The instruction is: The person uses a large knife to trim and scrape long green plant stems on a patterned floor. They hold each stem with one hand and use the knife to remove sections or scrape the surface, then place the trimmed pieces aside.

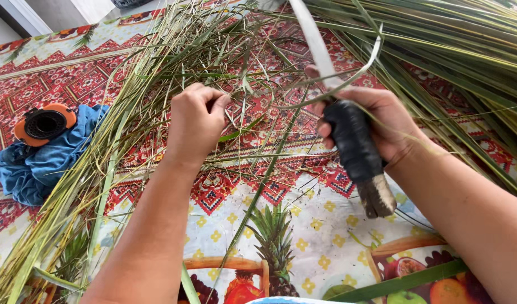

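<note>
Forearms enter from the near edge of the mat (326, 236), one on each side, bare.

Right hand (377, 121): closed in a full grip round the black-wrapped handle of a knife (355, 147). Handle butt, rough and pale, points toward the near edge; the long pale blade runs up and away toward the far edge, tilted slightly left. A thin strip of leaf (360, 70) curls over the blade just above the hand, peeling off in an arc to the right. Index fingertip shows beside the blade base.

Left hand (195, 121): closed into a loose fist, thumb pressed against the fingers, pinching thin green leaf strands (258, 107) that run across to the blade. Exact strand held cannot be told among the tangle.

Surroundings: both hands sit over the middle of the mat. Loose pile of long green and yellowing leaf strips (117, 124) lies along the left side, running from the far edge down to the near left corner. Denser bundle of whole green fronds (455, 50) fills the far right corner. Mat is red geometric pattern in its far half, white with printed fruit near the camera.

Left edge: crumpled blue cloth (39, 163), with a round orange and black device (43, 124) resting on its upper part, well apart from the hands.
</note>
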